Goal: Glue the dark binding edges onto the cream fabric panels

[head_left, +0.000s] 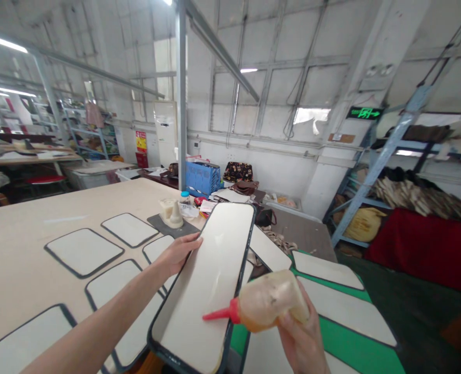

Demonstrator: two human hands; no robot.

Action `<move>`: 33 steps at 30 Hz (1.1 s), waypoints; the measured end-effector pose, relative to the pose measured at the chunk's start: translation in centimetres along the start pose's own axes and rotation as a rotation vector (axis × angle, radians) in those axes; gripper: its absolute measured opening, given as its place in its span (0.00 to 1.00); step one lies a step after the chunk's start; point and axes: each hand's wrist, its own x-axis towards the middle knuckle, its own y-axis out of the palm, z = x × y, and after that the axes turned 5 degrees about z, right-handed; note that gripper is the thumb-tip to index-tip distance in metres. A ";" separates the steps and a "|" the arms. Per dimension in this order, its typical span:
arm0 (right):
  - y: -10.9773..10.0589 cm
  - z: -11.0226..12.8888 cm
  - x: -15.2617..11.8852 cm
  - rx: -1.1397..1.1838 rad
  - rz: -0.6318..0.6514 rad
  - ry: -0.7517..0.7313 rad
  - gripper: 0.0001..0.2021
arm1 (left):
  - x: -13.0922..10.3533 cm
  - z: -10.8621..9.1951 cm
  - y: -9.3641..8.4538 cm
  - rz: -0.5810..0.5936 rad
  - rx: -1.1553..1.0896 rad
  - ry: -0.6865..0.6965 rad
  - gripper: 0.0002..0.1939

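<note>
My left hand (pixel 181 253) is closed on the upper left edge of a long white panel (pixel 209 275) with a dark rim and rounded corners. The panel is held up at a slant in front of me. In my right hand (pixel 302 332) is a squeeze bottle (pixel 271 298), cloudy and part filled with amber liquid. The bottle lies tipped over on its side, its red nozzle (pixel 218 314) pointing left over the panel's lower part. Whether the nozzle tip touches the surface I cannot tell.
Several dark-edged white panels (pixel 84 252) lie on the pale table (pixel 28 223) at left. More white panels (pixel 351 310) rest on a green surface (pixel 343 343) at right. Beyond are a blue crate (pixel 202 178), a cream-coloured container (pixel 171 212) and a metal post (pixel 181 104).
</note>
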 end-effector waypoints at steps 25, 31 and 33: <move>0.0 0.4 5.8 -0.170 -0.089 -0.171 0.29 | -1.5 1.8 0.8 0.173 0.132 0.051 0.33; 0.5 -1.4 1.4 -0.153 0.068 -0.071 0.27 | -1.8 1.9 0.3 0.123 0.059 0.073 0.32; 0.4 -1.5 0.7 -0.155 0.093 -0.053 0.29 | -2.0 1.9 -0.1 0.118 0.063 0.087 0.30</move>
